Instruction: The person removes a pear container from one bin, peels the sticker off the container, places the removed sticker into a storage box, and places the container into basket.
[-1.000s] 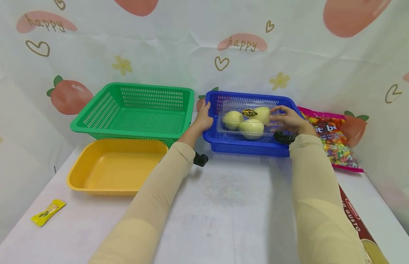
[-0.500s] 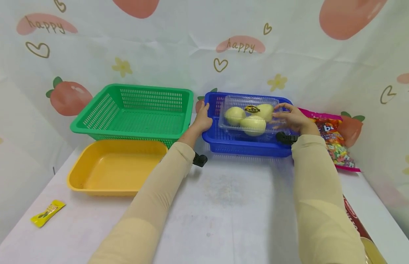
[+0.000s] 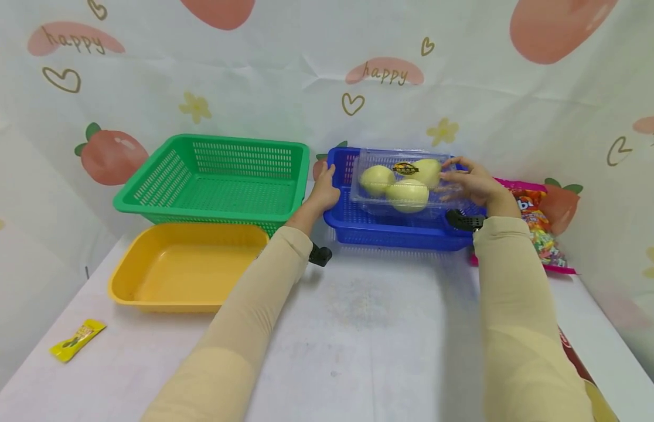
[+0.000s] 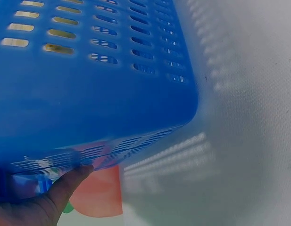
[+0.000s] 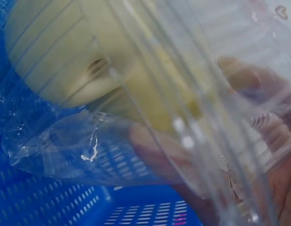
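Note:
In the head view, a clear plastic fruit box with a dark label holds several pale yellow fruits. My right hand grips its right end, fingers showing through the clear plastic in the right wrist view. The box is raised within the blue basket, its lid above the back rim line. My left hand holds the basket's left rim; in the left wrist view, a digit of that hand lies against the slotted blue wall.
Left of the blue basket stands a green basket, with a yellow tray in front of it. A small yellow packet lies front left. On the right are a candy bag and a dark red package, partly behind my sleeve.
My right hand has lifted the fruit box and shifted slightly right with it. The left hand stays at the basket rim.

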A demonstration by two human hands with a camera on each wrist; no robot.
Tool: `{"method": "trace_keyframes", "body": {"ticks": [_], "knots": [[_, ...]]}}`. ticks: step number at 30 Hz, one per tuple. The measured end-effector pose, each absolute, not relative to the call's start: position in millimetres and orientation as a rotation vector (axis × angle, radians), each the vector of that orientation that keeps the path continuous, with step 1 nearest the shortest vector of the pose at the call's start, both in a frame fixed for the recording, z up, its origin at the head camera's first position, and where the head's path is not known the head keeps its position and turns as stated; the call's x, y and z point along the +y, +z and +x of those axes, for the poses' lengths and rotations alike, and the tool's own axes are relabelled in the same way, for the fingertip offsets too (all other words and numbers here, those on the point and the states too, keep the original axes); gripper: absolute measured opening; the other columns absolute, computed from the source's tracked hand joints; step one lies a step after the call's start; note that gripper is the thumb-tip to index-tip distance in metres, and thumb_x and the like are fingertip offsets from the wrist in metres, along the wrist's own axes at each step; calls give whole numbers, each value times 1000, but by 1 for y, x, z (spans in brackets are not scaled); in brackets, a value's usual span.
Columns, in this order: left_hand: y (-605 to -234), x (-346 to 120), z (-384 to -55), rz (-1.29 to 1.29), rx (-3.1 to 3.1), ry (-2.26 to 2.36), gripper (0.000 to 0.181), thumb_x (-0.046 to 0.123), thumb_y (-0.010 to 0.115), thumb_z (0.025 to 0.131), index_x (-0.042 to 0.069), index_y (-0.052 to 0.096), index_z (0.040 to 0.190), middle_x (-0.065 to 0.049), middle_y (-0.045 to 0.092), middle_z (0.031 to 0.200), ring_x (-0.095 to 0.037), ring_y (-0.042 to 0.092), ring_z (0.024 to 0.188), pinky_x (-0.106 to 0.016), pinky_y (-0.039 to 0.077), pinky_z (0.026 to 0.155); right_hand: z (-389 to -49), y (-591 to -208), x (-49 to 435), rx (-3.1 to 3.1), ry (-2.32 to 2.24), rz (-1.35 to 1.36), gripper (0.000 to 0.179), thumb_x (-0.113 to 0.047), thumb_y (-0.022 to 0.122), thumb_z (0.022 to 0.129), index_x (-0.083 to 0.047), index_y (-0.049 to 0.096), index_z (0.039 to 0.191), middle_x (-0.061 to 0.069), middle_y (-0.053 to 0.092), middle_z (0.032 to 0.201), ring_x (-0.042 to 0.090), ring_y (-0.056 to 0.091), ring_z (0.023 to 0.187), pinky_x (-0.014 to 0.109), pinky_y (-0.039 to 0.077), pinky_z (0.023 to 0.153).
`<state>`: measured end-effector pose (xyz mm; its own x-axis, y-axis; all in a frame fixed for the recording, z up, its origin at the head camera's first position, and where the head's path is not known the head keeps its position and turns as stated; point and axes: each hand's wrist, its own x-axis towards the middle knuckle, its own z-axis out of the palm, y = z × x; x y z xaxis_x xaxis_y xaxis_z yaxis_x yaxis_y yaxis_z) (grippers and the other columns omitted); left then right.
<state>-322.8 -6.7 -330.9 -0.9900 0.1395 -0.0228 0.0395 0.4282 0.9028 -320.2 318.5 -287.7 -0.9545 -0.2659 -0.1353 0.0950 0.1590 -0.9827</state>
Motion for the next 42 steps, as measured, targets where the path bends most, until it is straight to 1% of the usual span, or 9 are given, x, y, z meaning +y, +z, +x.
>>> {"method": "trace_keyframes", "body": {"ticks": [17, 21, 24, 25, 27, 29, 31, 36, 42], "knots": [[-330, -5, -329, 200, 2605, 1592, 70, -10, 38, 84, 3, 15, 149, -10, -3, 158, -30, 5, 145, -37, 11, 119, -300, -255, 310, 2134, -1983, -173, 19, -9, 60, 89, -12, 51, 106, 1, 62, 90, 16, 69, 77, 33, 59, 62], [-319, -8, -332, 119, 2594, 1665, 58, 8, 38, 95, 5, 18, 149, -11, 5, 158, -28, 8, 145, -39, 11, 119, -295, -252, 307, 2120, -1993, -163, 21, -9, 60, 89, -11, 50, 108, 2, 63, 90, 17, 70, 78, 33, 59, 63], [-300, -4, -331, 59, 2547, 1794, 55, 31, 37, 99, 14, 21, 149, -6, 13, 158, -25, 13, 145, -41, 15, 119, -292, -250, 306, 2124, -1987, -166, 23, -10, 59, 90, -10, 48, 110, 1, 62, 91, 17, 70, 79, 33, 59, 63], [-293, -1, -330, 79, 2517, 1843, 56, 38, 36, 99, 18, 21, 149, -4, 13, 158, -24, 13, 145, -42, 15, 119, -292, -250, 306, 2124, -1987, -170, 22, -10, 58, 90, -10, 48, 109, 2, 61, 92, 17, 70, 79, 33, 59, 63], [-283, 6, -328, 181, 2403, 1923, 60, 45, 38, 97, 26, 17, 150, 1, 5, 159, -20, 7, 146, -44, 14, 119, -291, -249, 305, 2118, -1996, -176, 22, -10, 58, 91, -11, 47, 109, 2, 60, 94, 17, 70, 79, 33, 59, 63], [-276, 13, -327, 298, 2290, 1956, 63, 44, 42, 96, 29, 13, 150, 5, -4, 159, -17, 1, 146, -44, 12, 119, -290, -249, 305, 2115, -2002, -182, 21, -10, 58, 91, -11, 47, 109, 2, 60, 96, 17, 70, 79, 33, 59, 63], [-273, 18, -326, 369, 2204, 1972, 65, 35, 46, 96, 29, 11, 150, 6, -8, 158, -15, -3, 146, -44, 11, 119, -290, -249, 304, 2116, -2007, -179, 21, -10, 58, 90, -11, 47, 108, 2, 60, 96, 17, 70, 79, 33, 59, 63], [-275, 22, -324, 344, 2193, 1957, 66, 13, 48, 94, 25, 15, 150, 6, 4, 159, -16, 5, 146, -42, 16, 119, -288, -249, 301, 2149, -1966, -143, 24, -12, 60, 90, -10, 46, 109, 1, 64, 90, 17, 71, 77, 32, 59, 62], [-272, 23, -320, 354, 2223, 1955, 65, 12, 47, 94, 24, 17, 150, 4, 8, 158, -18, 8, 146, -44, 17, 118, -280, -245, 298, 2186, -1966, -119, 28, -14, 61, 89, -12, 45, 112, -1, 65, 88, 15, 70, 76, 31, 59, 62]]}}
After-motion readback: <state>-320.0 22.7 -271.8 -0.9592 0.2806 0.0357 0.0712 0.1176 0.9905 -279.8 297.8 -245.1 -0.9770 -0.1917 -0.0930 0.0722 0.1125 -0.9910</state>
